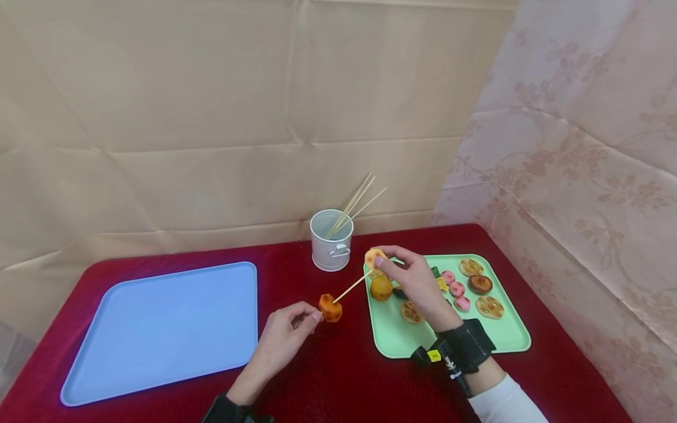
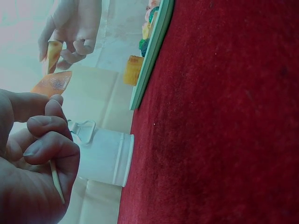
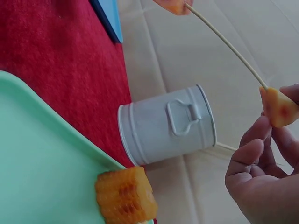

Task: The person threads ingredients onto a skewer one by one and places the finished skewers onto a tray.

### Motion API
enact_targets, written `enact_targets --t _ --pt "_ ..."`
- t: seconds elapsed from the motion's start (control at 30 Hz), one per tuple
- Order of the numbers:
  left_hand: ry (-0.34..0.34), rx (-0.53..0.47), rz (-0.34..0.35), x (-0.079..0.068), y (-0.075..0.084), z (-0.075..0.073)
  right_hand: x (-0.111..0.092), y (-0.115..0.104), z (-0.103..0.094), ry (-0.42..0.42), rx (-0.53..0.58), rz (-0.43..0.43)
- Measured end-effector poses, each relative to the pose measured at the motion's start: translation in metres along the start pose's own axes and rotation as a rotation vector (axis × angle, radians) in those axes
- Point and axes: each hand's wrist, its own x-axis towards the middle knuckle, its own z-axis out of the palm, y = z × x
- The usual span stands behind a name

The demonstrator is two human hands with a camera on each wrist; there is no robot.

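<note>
My left hand (image 1: 285, 332) grips a thin wooden skewer (image 1: 351, 286) low down, its lower end poking out below the curled fingers in the left wrist view. A browned orange slice (image 1: 330, 308) is threaded on the skewer just above the left fingertips. Over the near left corner of the green tray (image 1: 388, 343), my right hand (image 1: 418, 285) pinches a paler orange-yellow slice (image 3: 279, 107) between thumb and fingers. The skewer's upper end meets this slice in the right wrist view. Behind the right hand sits a chunk of corn (image 1: 381, 288) on the tray.
The green tray also bears a mushroom (image 1: 480, 284), pink round pieces (image 1: 456, 288) and lotus root slices (image 1: 489, 307). A white metal bucket (image 1: 330, 249) with several skewers (image 1: 351, 205) stands at the back. A blue tray (image 1: 174, 329) lies on the left of the red cloth.
</note>
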Motion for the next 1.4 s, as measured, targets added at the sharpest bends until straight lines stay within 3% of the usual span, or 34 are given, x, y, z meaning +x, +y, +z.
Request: enact_targets --t 0.2,0.47,0.57,0.67,0.9,1.2,1.4 --pt "-0.021 -0.020 -0.018 -0.001 0.000 0.000 0.000 0.003 0.005 -0.064 0.097 -0.016" --pt "-0.020 -0.030 -0.017 0.000 0.000 0.001 -0.001 0.004 0.004 -0.200 0.396 -0.046" --pt "-0.016 -0.035 -0.021 0.000 0.000 0.001 -0.003 0.006 0.000 -0.241 0.461 -0.050" --pt "-0.014 -0.034 -0.023 0.000 0.002 0.001 -0.003 0.006 -0.001 -0.235 0.430 -0.062" --pt "-0.044 -0.049 -0.027 -0.001 0.003 0.001 -0.003 0.006 0.005 -0.087 0.156 -0.058" --pt "-0.010 -0.027 -0.020 0.000 0.001 0.001 -0.004 0.009 0.001 -0.198 0.161 -0.019" --pt "0.004 -0.030 -0.025 0.001 0.001 0.001 -0.003 0.013 0.007 -0.113 0.130 0.014"
